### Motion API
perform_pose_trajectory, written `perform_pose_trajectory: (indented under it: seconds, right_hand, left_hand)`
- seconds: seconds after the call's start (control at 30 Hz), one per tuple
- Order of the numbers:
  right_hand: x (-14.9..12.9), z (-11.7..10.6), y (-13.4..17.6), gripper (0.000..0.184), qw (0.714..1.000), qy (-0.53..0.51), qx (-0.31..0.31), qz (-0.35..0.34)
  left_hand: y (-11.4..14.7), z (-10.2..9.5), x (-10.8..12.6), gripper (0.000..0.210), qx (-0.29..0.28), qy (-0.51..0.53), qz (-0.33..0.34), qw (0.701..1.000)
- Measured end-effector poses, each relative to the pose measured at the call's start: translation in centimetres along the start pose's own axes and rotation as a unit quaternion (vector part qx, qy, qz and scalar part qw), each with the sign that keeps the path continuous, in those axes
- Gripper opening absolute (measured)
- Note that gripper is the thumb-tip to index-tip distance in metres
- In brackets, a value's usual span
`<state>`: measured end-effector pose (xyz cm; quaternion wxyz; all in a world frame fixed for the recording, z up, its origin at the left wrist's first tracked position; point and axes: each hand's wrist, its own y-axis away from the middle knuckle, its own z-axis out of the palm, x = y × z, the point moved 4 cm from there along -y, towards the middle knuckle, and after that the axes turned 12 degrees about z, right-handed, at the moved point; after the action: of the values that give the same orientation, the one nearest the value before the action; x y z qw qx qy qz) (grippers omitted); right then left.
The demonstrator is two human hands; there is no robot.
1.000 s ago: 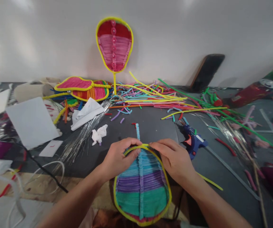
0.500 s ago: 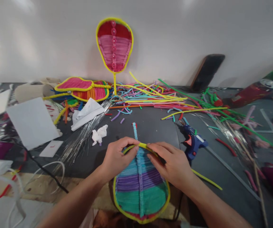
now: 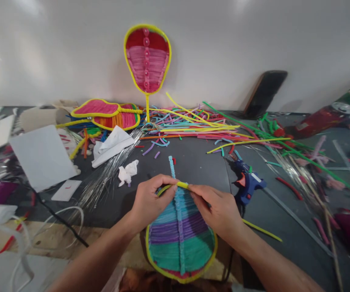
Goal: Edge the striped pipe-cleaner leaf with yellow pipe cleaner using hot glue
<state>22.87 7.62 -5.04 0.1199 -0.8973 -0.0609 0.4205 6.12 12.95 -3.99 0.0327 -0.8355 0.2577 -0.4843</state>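
Low in the middle of the head view is a fan-shaped pipe-cleaner piece [image 3: 181, 253] with blue, purple and green bands and a yellow rim. A twisted light-blue stem runs down its centre and sticks out past the top edge. My left hand [image 3: 155, 198] pinches the yellow pipe cleaner [image 3: 182, 185] just left of the stem. On the other side my right hand [image 3: 216, 205] pinches the same yellow strip, its fingertips close to the stem. Beyond the right wrist a yellow end pokes out. My palms cover the upper sides of the piece.
A pink fan-shaped piece [image 3: 147, 69] stands against the wall behind loose pipe cleaners [image 3: 193, 125]. A blue glue gun [image 3: 248, 180] lies to the right. Thin wires [image 3: 111, 170] and white cards [image 3: 42, 156] are at left. A phone [image 3: 264, 93] leans near a red can [image 3: 321, 119].
My right fingers have closed in tighter on the yellow strip near the stem. The stem tip has tilted slightly left, and the yellow end past my right wrist has shifted a little.
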Motion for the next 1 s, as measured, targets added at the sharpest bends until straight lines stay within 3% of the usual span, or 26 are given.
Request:
perform_pose_trajectory:
  seconds: [0.17, 0.77, 1.0]
  right_hand:
    - [0.0, -0.1, 0.0, 0.021, 1.0, 0.004, 0.012, -0.005]
    - [0.3, 0.1, 0.0, 0.021, 1.0, 0.014, 0.018, 0.011]
    - [0.1, -0.9, -0.4, 0.021, 1.0, 0.016, 0.001, 0.015]
  left_hand:
    - [0.2, 0.2, -0.6, 0.012, -0.02, 0.015, -0.015, 1.0]
    - [0.4, 0.4, -1.3, 0.008, -0.01, 0.042, -0.059, 0.997]
    - [0.4, 0.4, -1.3, 0.011, -0.016, 0.051, -0.068, 0.996]
